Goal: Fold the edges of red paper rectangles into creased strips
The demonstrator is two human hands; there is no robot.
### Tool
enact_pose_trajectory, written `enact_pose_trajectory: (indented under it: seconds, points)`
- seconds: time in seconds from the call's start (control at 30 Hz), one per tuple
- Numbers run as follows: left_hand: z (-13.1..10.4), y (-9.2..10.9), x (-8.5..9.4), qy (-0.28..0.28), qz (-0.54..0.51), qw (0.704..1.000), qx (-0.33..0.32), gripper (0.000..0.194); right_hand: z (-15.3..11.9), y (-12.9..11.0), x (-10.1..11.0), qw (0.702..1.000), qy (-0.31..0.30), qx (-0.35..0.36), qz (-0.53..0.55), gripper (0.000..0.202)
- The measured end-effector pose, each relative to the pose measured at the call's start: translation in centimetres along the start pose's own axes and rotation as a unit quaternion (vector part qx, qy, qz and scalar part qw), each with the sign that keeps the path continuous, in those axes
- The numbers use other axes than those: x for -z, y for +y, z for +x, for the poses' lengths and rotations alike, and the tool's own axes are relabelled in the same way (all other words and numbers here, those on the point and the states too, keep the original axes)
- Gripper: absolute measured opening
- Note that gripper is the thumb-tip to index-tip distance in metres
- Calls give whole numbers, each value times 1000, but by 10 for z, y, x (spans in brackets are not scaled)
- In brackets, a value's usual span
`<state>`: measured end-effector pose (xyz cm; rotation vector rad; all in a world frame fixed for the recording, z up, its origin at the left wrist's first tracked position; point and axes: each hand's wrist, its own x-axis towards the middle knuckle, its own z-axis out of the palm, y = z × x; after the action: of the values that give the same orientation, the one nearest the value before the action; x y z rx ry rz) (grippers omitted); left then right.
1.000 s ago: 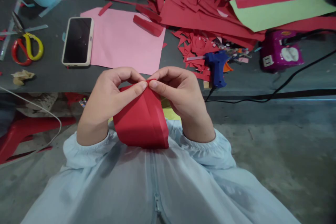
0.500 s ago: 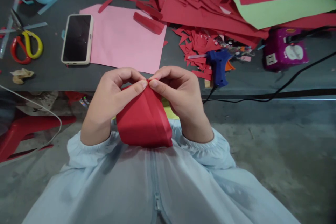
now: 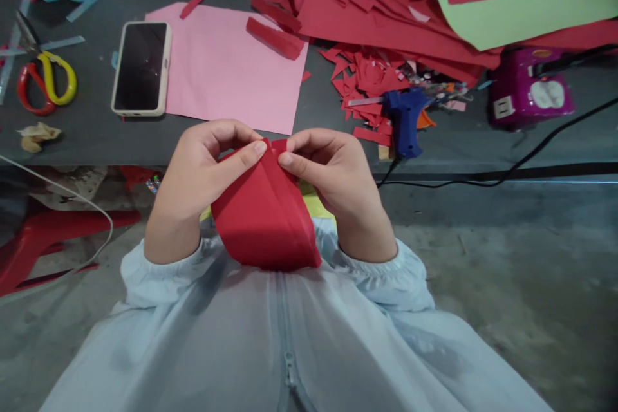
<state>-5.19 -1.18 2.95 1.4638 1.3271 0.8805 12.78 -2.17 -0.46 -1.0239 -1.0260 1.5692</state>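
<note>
A folded piece of red paper [image 3: 268, 219] hangs in front of my jacket, its upper edge pinched between both hands. My left hand [image 3: 205, 170] is closed on the top left of it, thumb over the near face. On the other side, my right hand [image 3: 333, 174] grips the top right edge between thumb and fingers. The two thumbs are a little apart, with a short stretch of red edge showing between them. Just beyond my fingers, a pink sheet [image 3: 232, 77] lies on the table. The paper's far side is hidden.
On the dark table [image 3: 96, 148] lie a phone [image 3: 141, 69], scissors [image 3: 46, 74] and a blue glue gun [image 3: 405, 119] with a cord. Red paper scraps [image 3: 367, 77], a green sheet [image 3: 531, 9] and a purple box [image 3: 528, 90] are at the right. A red stool [image 3: 43, 238] stands lower left.
My thumbs have moved apart along the top of the red paper, the right one shifting slightly right. More of the upper edge shows between them.
</note>
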Motion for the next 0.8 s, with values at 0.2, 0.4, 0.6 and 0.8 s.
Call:
enact_pose_trajectory:
  seconds: [0.2,0.4,0.6,0.8]
  points:
    - [0,-3,2,-47,-24,997,59,23,0,0,-2,1000,10,7,18,28]
    - [0,-6,0,-26,-37,997,55,21,-1,7,-1,999,18,7,38,20]
    - [0,-7,-2,-20,-71,996,59,19,-2,13,-4,999,37,25,30,17]
    - [-2,-8,-3,-5,-84,995,62,19,-2,17,-6,996,54,69,17,15]
